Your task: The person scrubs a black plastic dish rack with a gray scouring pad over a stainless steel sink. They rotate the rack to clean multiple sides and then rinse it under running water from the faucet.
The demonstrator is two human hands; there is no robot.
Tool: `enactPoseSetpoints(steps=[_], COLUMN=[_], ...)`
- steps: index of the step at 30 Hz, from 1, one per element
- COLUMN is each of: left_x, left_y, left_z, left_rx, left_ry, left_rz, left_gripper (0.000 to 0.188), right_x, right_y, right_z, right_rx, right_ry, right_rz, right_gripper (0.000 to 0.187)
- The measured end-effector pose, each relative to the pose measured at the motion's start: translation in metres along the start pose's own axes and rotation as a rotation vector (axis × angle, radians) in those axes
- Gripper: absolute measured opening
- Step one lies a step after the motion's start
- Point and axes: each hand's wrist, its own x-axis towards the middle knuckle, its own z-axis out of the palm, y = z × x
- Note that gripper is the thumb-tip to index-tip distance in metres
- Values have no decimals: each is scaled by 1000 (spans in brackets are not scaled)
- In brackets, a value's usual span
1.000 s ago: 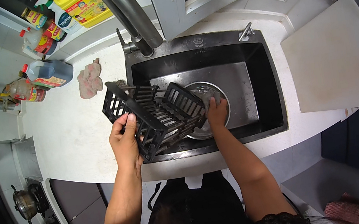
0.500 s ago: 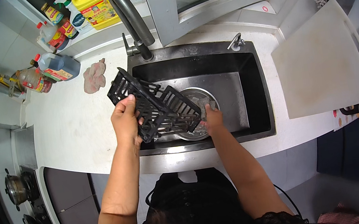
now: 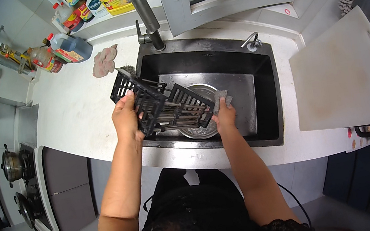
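My left hand (image 3: 125, 120) is closed on the left end of a black slotted rack (image 3: 154, 103) with metal rods along one side. The rack is tilted over the left part of a dark sink (image 3: 239, 73). My right hand (image 3: 227, 117) grips a grey cloth (image 3: 222, 99) at the rack's right end, close against its edge. Below the rack, a round metal bowl (image 3: 202, 133) with water rests in the sink, partly hidden by the rack.
A tall faucet (image 3: 144, 15) rises behind the sink, with a small spout (image 3: 251, 42) at back right. A pink rag (image 3: 105, 61) and several bottles (image 3: 70, 47) stand at back left. A white cutting board (image 3: 341, 76) is on the right; pots (image 3: 12, 165) sit at far left.
The view has shifted slightly. The rack has turned, so its metal rods now show more. My right hand and the grey cloth have risen beside the rack's right end.
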Motion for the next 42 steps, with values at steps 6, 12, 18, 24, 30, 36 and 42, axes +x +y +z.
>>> enactPoseSetpoints(steps=[6,12,18,24,30,36,42], left_x=[7,-16,22,51,47,77,67], left_y=[-8,-27,-8,-24,-30,-18,-25], left_z=[2,18,8,1,6,-11,-1], left_rx=[2,43,-41,-186,-140,-263,-268], left_ry=[23,-52,-1,20,96,92,87], left_rz=[-25,39,-40,-125,-133,-234,-158], left_gripper=[17,17,17,15,16,18,15], right_x=[-1,17,24,7,34,13,19], right_y=[20,30,4,32,44,5,37], right_z=[-5,-2,-13,9,15,11,24], right_rx=[-574,-732,396,-179,-338,374,-235], right_ry=[-150,182,-168,-97,304,-298,-140], right_rz=[-467,-423,130,-197,-386,154,-321], right_gripper=[25,33,42,33,25,27,24])
